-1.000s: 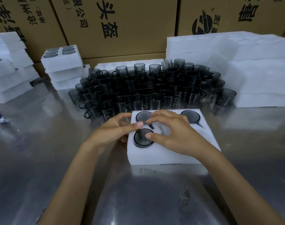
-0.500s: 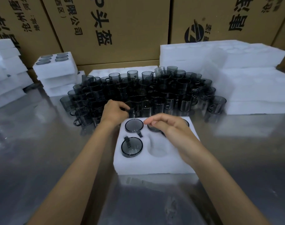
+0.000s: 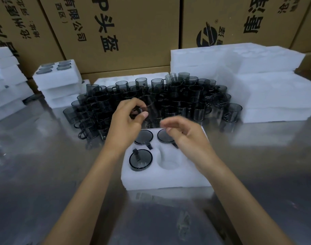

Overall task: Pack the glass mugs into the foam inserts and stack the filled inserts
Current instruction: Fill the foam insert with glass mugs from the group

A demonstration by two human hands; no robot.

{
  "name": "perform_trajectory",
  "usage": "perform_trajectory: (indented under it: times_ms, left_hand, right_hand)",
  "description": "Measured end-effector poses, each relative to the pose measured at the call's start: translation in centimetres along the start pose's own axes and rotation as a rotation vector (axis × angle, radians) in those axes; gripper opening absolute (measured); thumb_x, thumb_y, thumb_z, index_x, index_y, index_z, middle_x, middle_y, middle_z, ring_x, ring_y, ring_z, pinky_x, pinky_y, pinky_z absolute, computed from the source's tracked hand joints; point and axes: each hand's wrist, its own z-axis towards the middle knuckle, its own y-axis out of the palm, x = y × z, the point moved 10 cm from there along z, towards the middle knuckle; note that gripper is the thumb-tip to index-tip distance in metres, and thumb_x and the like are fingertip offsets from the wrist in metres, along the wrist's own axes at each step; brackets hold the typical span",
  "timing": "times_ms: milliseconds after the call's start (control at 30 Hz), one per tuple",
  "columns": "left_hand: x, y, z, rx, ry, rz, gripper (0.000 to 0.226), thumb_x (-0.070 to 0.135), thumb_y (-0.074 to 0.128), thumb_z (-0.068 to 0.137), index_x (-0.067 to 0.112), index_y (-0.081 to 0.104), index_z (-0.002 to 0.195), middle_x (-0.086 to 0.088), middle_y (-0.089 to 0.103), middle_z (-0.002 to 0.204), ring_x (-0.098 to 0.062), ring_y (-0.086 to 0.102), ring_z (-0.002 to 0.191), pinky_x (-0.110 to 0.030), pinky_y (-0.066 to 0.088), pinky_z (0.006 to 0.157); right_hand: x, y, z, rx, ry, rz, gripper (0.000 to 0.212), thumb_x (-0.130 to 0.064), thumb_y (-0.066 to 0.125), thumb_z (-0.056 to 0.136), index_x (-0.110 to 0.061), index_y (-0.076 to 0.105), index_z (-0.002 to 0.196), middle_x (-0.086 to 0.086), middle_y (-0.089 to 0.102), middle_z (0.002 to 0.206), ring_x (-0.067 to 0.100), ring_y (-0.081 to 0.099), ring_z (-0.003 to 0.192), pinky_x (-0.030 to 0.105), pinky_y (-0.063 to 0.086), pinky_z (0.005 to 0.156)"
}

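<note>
head cam | worn, looks forward and down | close over steel table (image 3: pixel 45 174) | single view

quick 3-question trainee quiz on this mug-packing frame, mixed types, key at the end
1. True or false: the left hand grips a glass mug lifted over the loose mugs.
2. Multiple choice: the empty pocket showing in the foam insert on the table lies
A. in the near row, right of a packed mug
B. in the far row, left end
C. under the left hand
3. Fill in: the right hand hovers over the insert and holds ____.

Key: 1 true; 2 A; 3 nothing
</note>
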Motion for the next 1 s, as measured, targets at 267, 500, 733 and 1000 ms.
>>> perform_trajectory:
  times_ms: [267,500,733,1000]
  left_hand:
    - [3.3,2.9,-3.9,-0.213,0.164,-0.089,0.022,0.005,0.072,0.088,0.025,0.070,0.096,0.023,0.054,0.134,0.000,0.051,0.126,-0.020,0.044,0.101]
    - [2.9,2.6,-4.0,-0.167,0.134,-0.141,0.056,-0.001,0.074,0.084,0.028,0.050,0.126,0.021,0.059,0.129,0.003,0.051,0.127,-0.021,0.040,0.107]
    - [1.6,1.9,-3.9,-0.098,0.072,-0.117,0.060,0.002,0.075,0.084,0.032,0.054,0.132,0.018,0.053,0.136,0.002,0.051,0.125,-0.013,0.044,0.098]
    - [1.8,2.6,-4.1,-0.149,0.085,-0.105,0.069,0.008,0.076,0.085,0.041,0.047,0.138,0.022,0.055,0.132,0.003,0.057,0.112,-0.015,0.048,0.089]
  right_hand:
    - [-0.4,-2.2,0.6,-0.071,-0.082,-0.090,0.069,0.003,0.066,0.084,-0.035,0.051,0.139,-0.015,0.059,0.128,0.014,0.063,0.106,0.030,0.055,0.082]
    - [-2.1,-1.9,0.1,0.021,-0.301,-0.423,0.063,-0.015,0.072,0.077,-0.032,0.051,0.135,-0.020,0.054,0.124,0.003,0.048,0.113,0.022,0.040,0.094]
    - [-3.2,-1.5,-0.5,0.097,-0.419,-0.520,0.053,-0.031,0.064,0.073,-0.036,0.045,0.123,-0.024,0.045,0.118,0.006,0.048,0.109,0.026,0.045,0.084]
    - [-2.6,-2.1,-0.2,0.121,-0.361,-0.458,0.056,-0.037,0.085,0.073,-0.033,0.051,0.117,-0.020,0.050,0.109,0.000,0.054,0.097,0.021,0.047,0.079]
